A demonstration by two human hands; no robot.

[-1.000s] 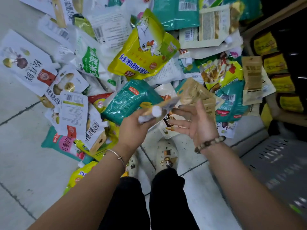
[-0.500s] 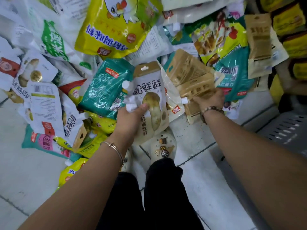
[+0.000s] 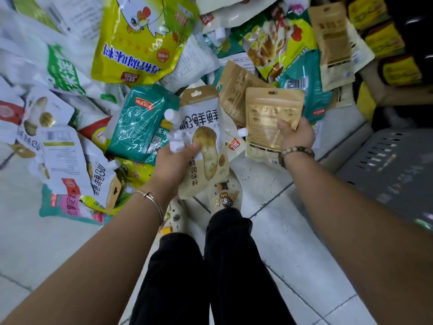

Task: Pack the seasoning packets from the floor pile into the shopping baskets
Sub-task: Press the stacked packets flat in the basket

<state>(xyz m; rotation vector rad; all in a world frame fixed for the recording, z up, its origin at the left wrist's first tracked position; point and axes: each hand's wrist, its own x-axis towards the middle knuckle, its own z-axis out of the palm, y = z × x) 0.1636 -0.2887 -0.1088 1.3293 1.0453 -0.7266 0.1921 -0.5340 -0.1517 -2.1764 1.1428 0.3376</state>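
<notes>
White spouted packet (image 3: 206,118) points hang-hole end away, gripped by left hand (image 3: 173,160); right hand (image 3: 297,134) grips tan packet (image 3: 267,113).

Single view, head-worn, wide-angle. Looks forward and steeply down onto the tiled floor (image 3: 46,242). Sits close over the left hand (image 3: 173,160) with its white pouch (image 3: 203,127) and the right hand (image 3: 296,134) with its tan pouch (image 3: 267,118), both mid-frame. Takes in both forearms from the bottom corners, legs (image 3: 210,266) and shoes (image 3: 225,195) straight below. Fills the top half with the packet pile (image 3: 140,43), cut by the upper edge. Clips the grey basket (image 3: 386,165) at the right edge.
</notes>
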